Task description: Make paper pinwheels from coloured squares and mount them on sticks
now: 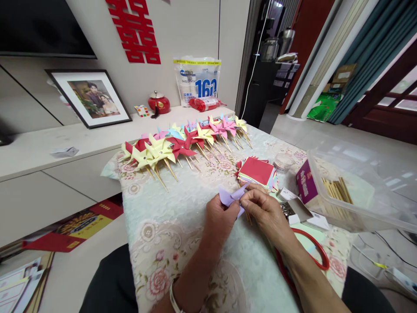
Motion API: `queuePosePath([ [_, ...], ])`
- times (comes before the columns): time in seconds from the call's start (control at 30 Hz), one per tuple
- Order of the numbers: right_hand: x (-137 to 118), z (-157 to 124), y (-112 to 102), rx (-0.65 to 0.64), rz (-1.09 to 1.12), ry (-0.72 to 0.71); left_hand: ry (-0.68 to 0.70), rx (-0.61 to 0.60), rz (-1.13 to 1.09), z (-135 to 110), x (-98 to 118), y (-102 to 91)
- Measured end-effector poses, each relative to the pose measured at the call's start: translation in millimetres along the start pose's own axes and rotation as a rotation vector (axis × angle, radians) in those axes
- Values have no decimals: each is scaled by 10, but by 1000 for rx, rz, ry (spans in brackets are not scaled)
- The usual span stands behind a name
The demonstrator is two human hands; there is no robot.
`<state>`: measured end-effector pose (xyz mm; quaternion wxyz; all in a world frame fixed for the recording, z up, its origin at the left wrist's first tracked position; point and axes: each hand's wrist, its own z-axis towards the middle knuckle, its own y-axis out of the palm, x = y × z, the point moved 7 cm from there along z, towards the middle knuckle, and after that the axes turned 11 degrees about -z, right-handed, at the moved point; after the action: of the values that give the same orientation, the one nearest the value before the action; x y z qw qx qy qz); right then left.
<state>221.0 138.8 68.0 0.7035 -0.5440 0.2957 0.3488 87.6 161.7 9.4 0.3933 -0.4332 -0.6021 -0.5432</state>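
A lilac paper pinwheel, its corners folded inward, is pinched by my left hand, which closes on it from the left. The fingertips of my right hand press together at the pinwheel's middle; whether a small pin sits between them is hidden. Thin wooden sticks show just under the right fingers. Just beyond the hands lies a stack of coloured paper squares, red on top. An opened small box of metal pins is beside my right hand. Red-handled scissors lie partly under my right forearm.
Rows of finished pinwheels on sticks lie along the table's far side. At right stands a clear plastic bin holding wooden sticks. A round clear container sits behind the pin box. The flowered tablecloth covers the table.
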Motion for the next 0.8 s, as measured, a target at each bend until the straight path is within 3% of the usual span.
queuePosePath([
  [0.37,-26,-29,14,4,26,44,40,58,113,-37,45,-18],
  [0.8,109,-59,31,69,177,123,-40,7,-64,-22,-4,41],
])
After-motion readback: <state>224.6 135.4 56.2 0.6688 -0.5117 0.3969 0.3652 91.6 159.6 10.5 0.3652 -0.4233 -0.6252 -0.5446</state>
